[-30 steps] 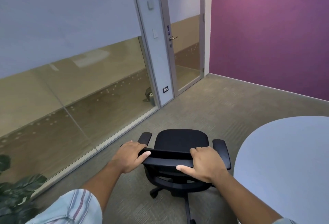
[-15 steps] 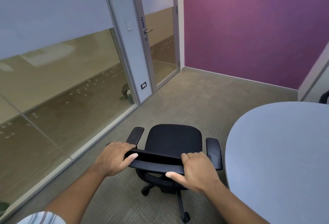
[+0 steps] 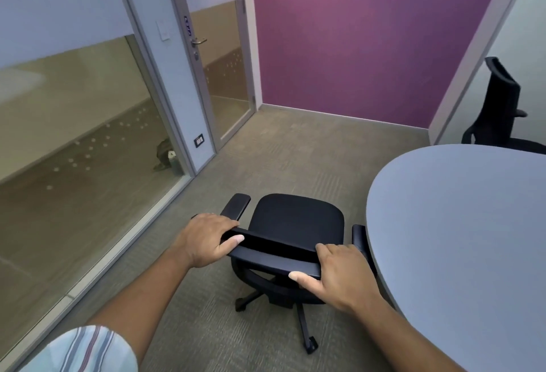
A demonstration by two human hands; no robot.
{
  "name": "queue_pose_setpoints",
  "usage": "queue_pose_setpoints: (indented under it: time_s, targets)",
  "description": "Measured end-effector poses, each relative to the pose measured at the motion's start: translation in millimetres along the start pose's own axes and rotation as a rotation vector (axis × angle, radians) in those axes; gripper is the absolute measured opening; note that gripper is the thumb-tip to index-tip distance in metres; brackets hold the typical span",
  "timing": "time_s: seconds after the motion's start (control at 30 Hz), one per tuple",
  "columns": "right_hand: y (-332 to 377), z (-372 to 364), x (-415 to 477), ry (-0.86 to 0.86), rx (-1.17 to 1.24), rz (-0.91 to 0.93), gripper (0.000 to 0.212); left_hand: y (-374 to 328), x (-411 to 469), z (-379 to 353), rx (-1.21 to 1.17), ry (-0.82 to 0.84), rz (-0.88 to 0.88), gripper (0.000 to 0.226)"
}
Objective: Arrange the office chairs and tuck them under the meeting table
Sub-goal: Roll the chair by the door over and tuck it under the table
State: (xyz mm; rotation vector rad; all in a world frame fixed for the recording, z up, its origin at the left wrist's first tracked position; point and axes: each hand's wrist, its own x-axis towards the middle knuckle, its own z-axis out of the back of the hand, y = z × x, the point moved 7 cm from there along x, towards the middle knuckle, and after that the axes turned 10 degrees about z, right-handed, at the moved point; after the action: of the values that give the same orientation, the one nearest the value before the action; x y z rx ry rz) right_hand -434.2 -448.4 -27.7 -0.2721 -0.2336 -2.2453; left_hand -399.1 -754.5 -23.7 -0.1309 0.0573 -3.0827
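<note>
A striped short sleeve is showing at the bottom left corner, cut off by the frame edge. Both bare forearms are reaching forward to a black office chair, seen from behind and above. The left hand is wrapping the left end of the chair's backrest top, fingers hidden over the far side and thumb lying along the near face. The right hand is clamping the right end the same way, thumb pressing the near edge, fingertips out of sight. The chair is standing on grey carpet just beside the curved edge of the pale blue meeting table, its right armrest partly hidden under the tabletop rim; its base and castors are showing only in part below the seat. Farther off, a second black office chair is standing behind the table, its seat hidden and cut off at the right edge. At the left, a glass partition and a glass door are meeting a purple wall.
</note>
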Motion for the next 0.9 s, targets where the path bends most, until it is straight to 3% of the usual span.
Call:
queue_pose_setpoints:
  time_s: [0.17, 0.63, 0.9]
  targets:
    - [18, -3, 12, 0.014, -0.007, -0.101, 0.079, 23, 26, 1, -0.011, 0.027, -0.072, 0.086]
    - [41, -18, 44, 0.023, -0.059, -0.23, 0.077, 58, 80, -7, -0.052, 0.032, -0.251, 0.064]
    - [48, -32, 84, 0.179, -0.052, -0.358, 0.094, 78, 137, -3, -0.092, 0.102, -0.376, 0.058]
